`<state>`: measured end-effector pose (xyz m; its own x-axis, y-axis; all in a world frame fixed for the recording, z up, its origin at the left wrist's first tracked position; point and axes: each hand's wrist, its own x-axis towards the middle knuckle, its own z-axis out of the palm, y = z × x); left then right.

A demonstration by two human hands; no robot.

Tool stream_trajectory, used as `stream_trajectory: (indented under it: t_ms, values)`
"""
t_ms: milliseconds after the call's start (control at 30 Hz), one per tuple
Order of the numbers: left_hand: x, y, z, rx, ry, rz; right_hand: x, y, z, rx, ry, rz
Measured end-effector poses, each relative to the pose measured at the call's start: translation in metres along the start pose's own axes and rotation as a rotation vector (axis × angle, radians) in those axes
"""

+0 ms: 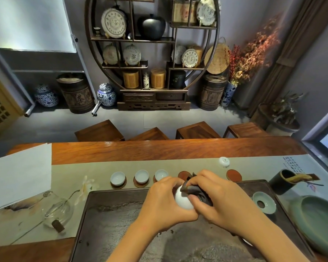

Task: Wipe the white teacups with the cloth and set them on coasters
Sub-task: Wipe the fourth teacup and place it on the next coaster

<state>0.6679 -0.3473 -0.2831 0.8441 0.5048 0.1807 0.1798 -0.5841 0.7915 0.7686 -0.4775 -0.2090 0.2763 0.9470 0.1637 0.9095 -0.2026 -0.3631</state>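
- Two bare arms reach in over the dark stone tray (121, 214), which is the biggest thing on the table and sits nearest the camera.
- Behind the tray lies a long grey table runner (95, 167) on the wooden table (159, 150).
- To the right of the tray sits a big green bowl (318, 222).
- Over the tray's middle, the left hand (159, 203) is curled around a white teacup (183, 200) and holds it up.
- Next to it, the right hand (216, 193) pinches a dark cloth (195, 191) and presses it on the cup.
- Just behind the tray's far edge, three white cups (141, 175) sit in a row, each on its own coaster.
- Right of that row, still behind the tray, are two bare red coasters (234, 175); one is partly hidden by the hands.
- Farther back from the tray, one small cup (224, 161) sits upside down on the runner.
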Motion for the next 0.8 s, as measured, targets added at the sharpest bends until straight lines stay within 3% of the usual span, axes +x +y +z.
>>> stream_trajectory:
  t_ms: [600, 800]
  values:
    - [-0.004, -0.001, -0.002, -0.016, -0.001, 0.0, 0.001, -0.003, 0.01, -0.029, 0.018, -0.021]
    - [-0.005, 0.003, -0.01, -0.033, 0.028, -0.031, -0.002, 0.004, 0.012, 0.349, 0.274, 0.132]
